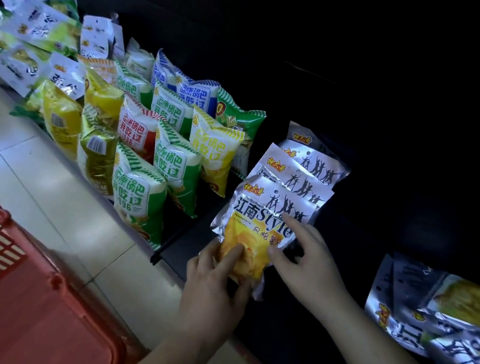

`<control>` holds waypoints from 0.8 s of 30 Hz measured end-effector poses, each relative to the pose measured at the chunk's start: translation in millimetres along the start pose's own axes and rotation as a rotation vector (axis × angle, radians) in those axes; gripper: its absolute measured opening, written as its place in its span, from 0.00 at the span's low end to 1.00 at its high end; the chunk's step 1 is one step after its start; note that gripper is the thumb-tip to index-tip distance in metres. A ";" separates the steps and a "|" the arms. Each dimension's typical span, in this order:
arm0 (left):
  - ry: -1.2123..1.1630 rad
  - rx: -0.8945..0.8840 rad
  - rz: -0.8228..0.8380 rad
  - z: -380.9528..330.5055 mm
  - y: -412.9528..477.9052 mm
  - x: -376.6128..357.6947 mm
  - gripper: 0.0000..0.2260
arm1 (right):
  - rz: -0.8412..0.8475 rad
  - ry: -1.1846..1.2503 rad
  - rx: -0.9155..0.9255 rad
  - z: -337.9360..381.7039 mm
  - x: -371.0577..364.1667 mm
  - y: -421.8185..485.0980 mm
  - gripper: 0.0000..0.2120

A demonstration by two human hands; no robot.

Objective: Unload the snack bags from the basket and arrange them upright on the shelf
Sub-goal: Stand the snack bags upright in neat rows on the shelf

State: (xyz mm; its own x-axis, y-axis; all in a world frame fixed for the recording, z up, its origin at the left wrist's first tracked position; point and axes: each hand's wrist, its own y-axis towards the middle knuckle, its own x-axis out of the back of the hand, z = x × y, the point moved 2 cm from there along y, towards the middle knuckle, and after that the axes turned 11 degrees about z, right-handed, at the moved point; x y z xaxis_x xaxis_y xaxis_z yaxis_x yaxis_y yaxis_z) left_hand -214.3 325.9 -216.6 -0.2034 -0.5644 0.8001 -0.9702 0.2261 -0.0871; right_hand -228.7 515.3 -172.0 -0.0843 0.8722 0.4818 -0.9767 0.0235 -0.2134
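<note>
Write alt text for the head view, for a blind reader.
The left hand grips a silver snack bag by its bottom and the right hand touches its side, fronting a row of matching bags on a dark shelf. Colourful bags stand further left; a red basket sits lower left.

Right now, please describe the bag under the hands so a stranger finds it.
On the dark shelf, right of the green-and-white bags, sits a row of silver bags. It is the front silver bag, touched by left hand and right hand; only its face shows whole, with "Style" above yellow crisps.
</note>
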 end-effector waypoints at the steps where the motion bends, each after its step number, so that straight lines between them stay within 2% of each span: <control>1: 0.000 -0.011 0.006 -2.6 -1.6 -2.3 0.29 | -0.011 -0.006 0.002 1.0 2.8 2.1 0.28; 4: 0.038 -0.048 0.001 -1.8 1.8 2.7 0.31 | -0.028 -0.026 -0.008 -0.5 7.4 3.3 0.29; 6: 0.059 -0.053 0.015 3.9 12.7 15.4 0.36 | -0.015 -0.046 -0.029 -3.1 3.7 -0.1 0.31; 9: 0.040 0.001 0.175 10.5 33.3 26.1 0.45 | -0.001 -0.051 -0.049 -6.6 -5.4 -2.7 0.34; 12: -0.054 -0.033 0.279 4.6 46.8 24.3 0.49 | 0.018 -0.005 -0.082 -4.1 -11.2 -3.1 0.35; 20: -0.221 -0.109 0.242 -1.6 42.7 13.8 0.46 | -0.012 -0.107 -0.078 -10.9 -13.6 -6.9 0.35; 24: -0.339 0.006 0.220 2.2 36.9 17.5 0.44 | -0.020 -0.197 -0.094 -18.3 -17.8 -7.0 0.36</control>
State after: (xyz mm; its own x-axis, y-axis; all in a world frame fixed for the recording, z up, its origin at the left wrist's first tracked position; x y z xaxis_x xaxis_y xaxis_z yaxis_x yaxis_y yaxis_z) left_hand -254.0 322.6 -207.1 -0.4374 -0.7330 0.5210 -0.8991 0.3671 -0.2385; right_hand -216.8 508.5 -194.7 -0.1112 0.7589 0.6417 -0.9567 0.0931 -0.2759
